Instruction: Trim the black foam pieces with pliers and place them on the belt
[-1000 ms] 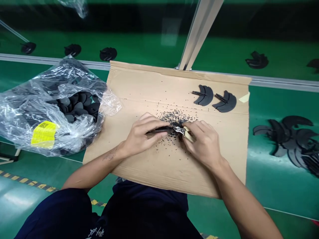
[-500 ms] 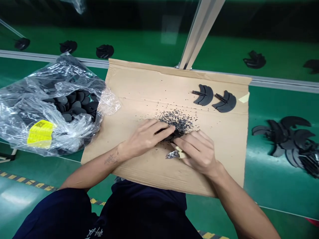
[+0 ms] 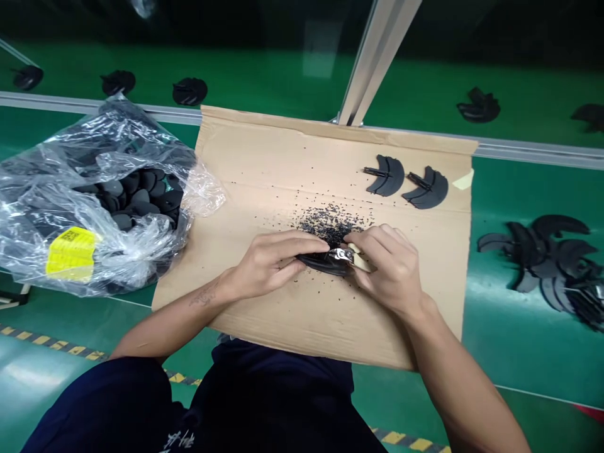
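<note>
The left hand [image 3: 271,259] pinches the part [image 3: 325,265] lengthwise left-to-right, along the near side of cutters [image 3: 346,254] gripped in the right hand [image 3: 391,265].

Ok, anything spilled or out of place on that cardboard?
Only the small black bits scattered loose over the cardboard, densest just beyond the held black part; likely clippings from the cutters, so probably ordinary mess.

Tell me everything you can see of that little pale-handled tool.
The pale-handled tool looks like pliers: a shiny, metal-looking head and cream handles, partly hidden by the right hand gripping them. The head points towards the left hand, at the black part held there, over the cardboard; whether they touch, or its jaws are shut, I can't tell.
</note>
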### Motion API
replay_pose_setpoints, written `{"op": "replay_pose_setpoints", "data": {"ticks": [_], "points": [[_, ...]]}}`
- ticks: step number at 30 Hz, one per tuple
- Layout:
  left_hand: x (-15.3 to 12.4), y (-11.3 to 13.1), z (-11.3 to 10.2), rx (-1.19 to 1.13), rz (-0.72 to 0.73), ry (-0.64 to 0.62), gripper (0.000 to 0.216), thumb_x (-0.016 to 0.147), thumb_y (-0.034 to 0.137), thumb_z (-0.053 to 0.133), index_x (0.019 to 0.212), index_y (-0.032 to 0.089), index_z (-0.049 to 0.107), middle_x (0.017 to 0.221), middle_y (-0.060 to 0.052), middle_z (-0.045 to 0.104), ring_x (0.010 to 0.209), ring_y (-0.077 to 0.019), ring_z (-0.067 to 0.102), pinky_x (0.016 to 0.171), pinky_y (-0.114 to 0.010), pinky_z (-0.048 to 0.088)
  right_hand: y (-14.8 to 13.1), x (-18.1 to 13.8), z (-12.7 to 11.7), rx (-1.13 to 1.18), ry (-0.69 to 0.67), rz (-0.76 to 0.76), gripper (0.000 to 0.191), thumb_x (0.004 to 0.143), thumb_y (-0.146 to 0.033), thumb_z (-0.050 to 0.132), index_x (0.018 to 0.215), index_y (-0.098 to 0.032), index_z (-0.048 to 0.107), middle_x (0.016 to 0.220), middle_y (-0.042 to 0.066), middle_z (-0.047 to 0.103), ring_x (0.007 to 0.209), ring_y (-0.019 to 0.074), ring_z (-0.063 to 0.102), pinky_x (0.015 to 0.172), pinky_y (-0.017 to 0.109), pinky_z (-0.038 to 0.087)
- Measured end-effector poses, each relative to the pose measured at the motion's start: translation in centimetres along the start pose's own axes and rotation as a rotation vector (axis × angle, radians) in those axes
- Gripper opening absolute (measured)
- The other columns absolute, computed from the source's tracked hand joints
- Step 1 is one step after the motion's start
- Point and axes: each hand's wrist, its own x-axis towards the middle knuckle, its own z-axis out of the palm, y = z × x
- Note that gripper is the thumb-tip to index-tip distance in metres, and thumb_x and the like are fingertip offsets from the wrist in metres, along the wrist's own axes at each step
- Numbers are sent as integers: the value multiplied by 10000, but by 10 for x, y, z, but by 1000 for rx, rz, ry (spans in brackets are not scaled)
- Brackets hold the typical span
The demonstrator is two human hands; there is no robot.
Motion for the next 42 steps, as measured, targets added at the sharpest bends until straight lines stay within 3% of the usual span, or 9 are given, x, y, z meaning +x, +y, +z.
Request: {"op": "replay_pose_setpoints", "data": {"ticks": [5, 15, 22, 29, 32, 35, 39, 42], "points": [[-1, 1, 1, -21, 18, 4, 388, 893, 28, 586, 1232, 183, 695, 1097, -81, 777, 1052, -153, 737, 917, -287, 635, -4, -1, 0, 29, 15, -25, 97, 942, -209, 597, 996, -179, 672, 777, 54, 684, 682, 170, 556, 632, 327, 420], [-6, -3, 4, 2, 56, 35, 369, 912, 53, 632, 1236, 207, 716, 1111, -83, 784, 1041, -152, 751, 901, -245, 633, -12, -1, -6, -250, 53, -77, 123, 936, -138, 592, 890, -185, 697, 620, 17, 630, 596, 156, 530, 583, 327, 384], [-2, 1, 1, 1, 36, 19, 358, 912, 105, 642, 1249, 214, 696, 1078, -82, 770, 995, -159, 735, 852, -281, 625, -10, -2, -3, 104, 13, 31, 181, 924, -119, 547, 921, -184, 716, 751, 37, 716, 646, 142, 621, 601, 278, 454], [-1, 0, 5, 57, -8, -56, 371, 921, 143, 627, 1284, 215, 652, 1028, -63, 722, 899, -141, 672, 782, -277, 587, -2, -1, 0, -150, -31, 19, 221, 884, -127, 543, 1016, -176, 713, 754, 56, 686, 706, 198, 574, 622, 324, 401], [-2, -3, 6, 1, -102, -13, 303, 934, 180, 626, 1232, 205, 676, 1048, -68, 732, 935, -151, 680, 825, -291, 582, -1, -1, 1, -144, -48, 36, 229, 873, -140, 550, 1050, -166, 692, 784, 65, 682, 727, 211, 562, 633, 331, 389], [-3, -7, 6, -217, -327, 129, 239, 931, 327, 679, 1106, 167, 706, 1019, -69, 752, 924, -161, 704, 822, -280, 586, 4, -1, 1, -128, -27, 61, 201, 869, -161, 554, 1031, -171, 673, 804, 69, 680, 720, 213, 554, 639, 324, 397], [7, -26, -3, -471, -575, 314, 565, 992, 627, 464, 1058, 131, 725, 1002, -112, 775, 973, -211, 738, 923, -362, 593, 11, -1, 2, -124, -1, 44, 170, 845, -146, 563, 987, -175, 650, 788, 66, 679, 699, 221, 559, 634, 320, 417], [35, -49, -29, -355, -519, 348, 686, 1008, 681, 330, 1097, 123, 719, 1018, -132, 776, 1049, -229, 733, 989, -392, 570, 12, -1, 3, -118, 5, 7, 186, 828, -129, 584, 1000, -168, 645, 807, 68, 700, 721, 227, 589, 649, 326, 436]]}}
